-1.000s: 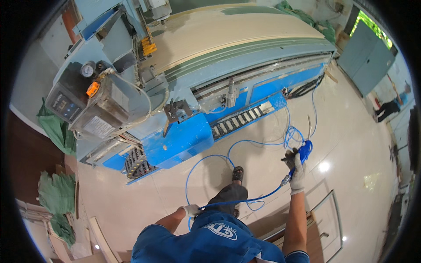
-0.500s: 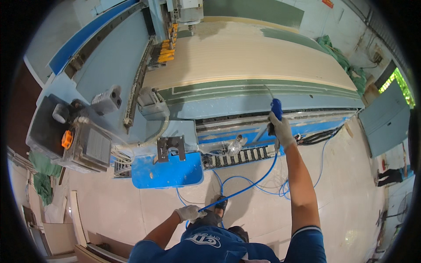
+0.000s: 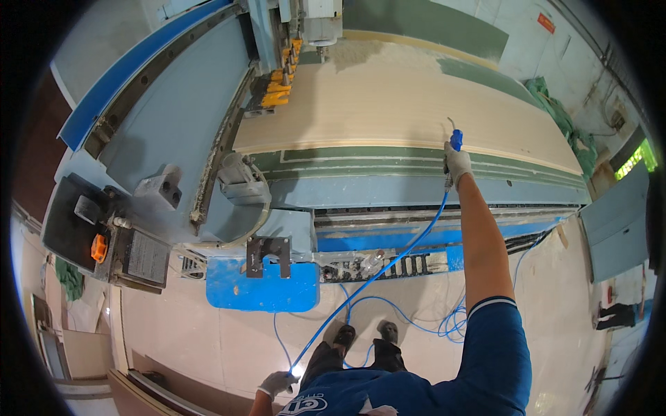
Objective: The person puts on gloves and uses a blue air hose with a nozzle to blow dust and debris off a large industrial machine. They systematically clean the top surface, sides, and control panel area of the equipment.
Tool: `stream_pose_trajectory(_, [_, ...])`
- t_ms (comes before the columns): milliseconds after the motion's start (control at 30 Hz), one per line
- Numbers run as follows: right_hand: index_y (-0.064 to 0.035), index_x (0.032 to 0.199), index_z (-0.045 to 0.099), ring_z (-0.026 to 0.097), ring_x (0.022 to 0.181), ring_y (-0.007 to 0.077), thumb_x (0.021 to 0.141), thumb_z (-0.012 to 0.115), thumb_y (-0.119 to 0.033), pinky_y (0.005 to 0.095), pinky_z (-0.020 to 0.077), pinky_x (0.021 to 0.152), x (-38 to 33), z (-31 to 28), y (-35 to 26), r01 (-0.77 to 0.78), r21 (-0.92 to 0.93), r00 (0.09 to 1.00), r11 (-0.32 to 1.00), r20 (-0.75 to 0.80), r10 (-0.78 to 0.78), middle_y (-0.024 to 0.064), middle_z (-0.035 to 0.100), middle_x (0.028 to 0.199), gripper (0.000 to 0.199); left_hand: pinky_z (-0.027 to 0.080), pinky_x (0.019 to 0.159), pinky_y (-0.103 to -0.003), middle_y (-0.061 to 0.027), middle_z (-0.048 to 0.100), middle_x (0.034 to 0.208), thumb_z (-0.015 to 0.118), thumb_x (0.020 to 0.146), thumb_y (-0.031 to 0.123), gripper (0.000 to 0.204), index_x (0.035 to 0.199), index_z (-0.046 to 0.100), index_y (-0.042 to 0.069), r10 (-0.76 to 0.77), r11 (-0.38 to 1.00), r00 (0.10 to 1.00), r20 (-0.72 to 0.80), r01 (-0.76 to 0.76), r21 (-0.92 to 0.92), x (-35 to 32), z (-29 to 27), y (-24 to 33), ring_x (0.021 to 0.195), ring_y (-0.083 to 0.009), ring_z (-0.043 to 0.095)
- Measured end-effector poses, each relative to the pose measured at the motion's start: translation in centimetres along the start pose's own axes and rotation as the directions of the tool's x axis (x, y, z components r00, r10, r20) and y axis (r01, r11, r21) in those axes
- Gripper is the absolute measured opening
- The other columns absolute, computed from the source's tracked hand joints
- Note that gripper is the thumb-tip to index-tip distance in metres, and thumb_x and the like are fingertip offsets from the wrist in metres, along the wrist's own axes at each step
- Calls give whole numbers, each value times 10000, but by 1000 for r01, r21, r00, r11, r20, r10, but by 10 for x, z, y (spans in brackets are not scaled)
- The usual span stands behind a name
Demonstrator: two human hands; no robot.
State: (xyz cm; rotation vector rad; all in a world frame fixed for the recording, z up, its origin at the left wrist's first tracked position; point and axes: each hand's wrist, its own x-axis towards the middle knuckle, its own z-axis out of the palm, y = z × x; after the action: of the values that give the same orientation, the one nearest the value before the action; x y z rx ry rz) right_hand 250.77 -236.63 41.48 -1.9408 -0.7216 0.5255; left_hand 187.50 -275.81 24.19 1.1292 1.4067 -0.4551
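Note:
In a pale work glove, my right hand point(image 3: 457, 164) is closed around a blue air blow gun point(image 3: 456, 140). The gun's thin bent metal nozzle points up and away over the near part of a pale wood panel point(image 3: 388, 104). From the gun's lower end a blue air hose point(image 3: 395, 262) slants down to my left hand point(image 3: 279, 383), also gloved and low by my left side, with its fingers around the hose. The panel lies on the green bed point(image 3: 333, 159) of a large blue-grey CNC router.
At left stands the router's gantry point(image 3: 187, 90), with a row of orange tool holders point(image 3: 279, 87) and the spindle point(image 3: 322, 31) behind. A blue plate point(image 3: 260, 295) juts out at the near side. Hose loops point(image 3: 451, 322) lie on the floor to the right of my feet.
My right hand has moved up and forward with the blow gun, now over the panel's near edge. My left hand has dropped lower and left, still on the hose. The view has shifted slightly.

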Motion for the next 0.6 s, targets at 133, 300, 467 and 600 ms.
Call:
stream_pose_trajectory(133, [42,861,652,644,731,273,815,583,-493,374,477,658,45,-28,14,-45,-87,997,995,-69,39,162,642,753,541,474,807,-357,-121,689,972,565,852,504,450,1012,694,104,-36,999,998,-56,37,19,-9,38,16,927,-267,639])
stream_pose_trajectory(300, [-14,730,605,592,537,219,843,588,-446,342,462,508,89,-69,28,-5,100,1000,995,-10,6,109,583,631,447,476,822,-345,-118,680,1020,536,880,459,432,1101,664,110,-73,993,992,-102,63,-99,-6,91,48,961,-245,637])
stream_pose_trajectory(467, [-99,775,586,585,641,135,879,624,-397,263,451,468,74,-98,45,-163,736,960,657,272,-66,29,559,671,318,459,818,-367,-156,692,910,486,875,573,572,986,696,52,-80,966,985,-151,39,-255,14,135,71,885,-268,640])
stream_pose_trajectory(600, [-102,825,595,462,523,61,888,603,-438,222,337,428,33,-135,93,-83,683,972,726,215,-91,-39,496,627,342,478,668,-334,-102,670,815,530,904,451,429,944,692,56,-117,901,958,-262,-8,-434,14,158,86,732,-192,606])
